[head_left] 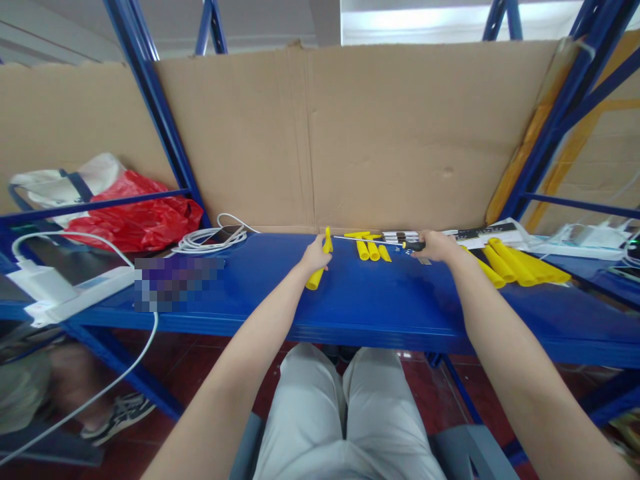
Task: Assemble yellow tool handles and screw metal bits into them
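Note:
My left hand [315, 253] is closed around a yellow plastic tube-like piece [315, 279], whose wide round end points toward me and whose narrower end rises above the fingers. In my right hand [434, 247] is a screwdriver [413, 246] with a black and yellow handle. Its long thin shaft points left, with the tip close to the top of the yellow piece; whether they touch I cannot tell. Between my hands, behind the shaft, lie several similar yellow pieces [373, 251]. A larger group of yellow tubes [520, 263] rests right of my right wrist.
The blue shelf top [380, 300] is backed by a cardboard sheet [390, 133]. At left are a red plastic bag [145, 213], a coiled white cable [210, 239] and a power strip [93, 293]. Blue posts [155, 100] stand on both sides. Another person's leg [75, 380] shows lower left.

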The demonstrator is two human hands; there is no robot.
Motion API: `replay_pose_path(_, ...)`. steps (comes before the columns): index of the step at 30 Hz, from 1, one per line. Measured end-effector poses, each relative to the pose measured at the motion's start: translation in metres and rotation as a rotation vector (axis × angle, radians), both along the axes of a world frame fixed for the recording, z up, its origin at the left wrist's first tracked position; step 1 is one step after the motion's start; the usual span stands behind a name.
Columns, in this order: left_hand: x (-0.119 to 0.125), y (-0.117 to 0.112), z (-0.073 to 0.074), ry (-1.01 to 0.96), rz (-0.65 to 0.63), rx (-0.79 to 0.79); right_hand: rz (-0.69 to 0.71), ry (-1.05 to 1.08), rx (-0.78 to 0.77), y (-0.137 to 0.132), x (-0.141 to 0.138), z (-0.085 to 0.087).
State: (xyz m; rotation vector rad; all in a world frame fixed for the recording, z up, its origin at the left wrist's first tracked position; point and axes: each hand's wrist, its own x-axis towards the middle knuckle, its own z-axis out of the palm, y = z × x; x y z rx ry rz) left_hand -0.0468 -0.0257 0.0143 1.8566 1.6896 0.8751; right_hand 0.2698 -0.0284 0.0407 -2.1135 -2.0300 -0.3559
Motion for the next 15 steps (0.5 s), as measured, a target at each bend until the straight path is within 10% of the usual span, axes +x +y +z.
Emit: replay_pose_path(15, 0.0, -0.004, 0.002, -0.015, -0.014, -0.004, 0.025, 0.057, 0.104, 0.009, 0.009, -0.005)
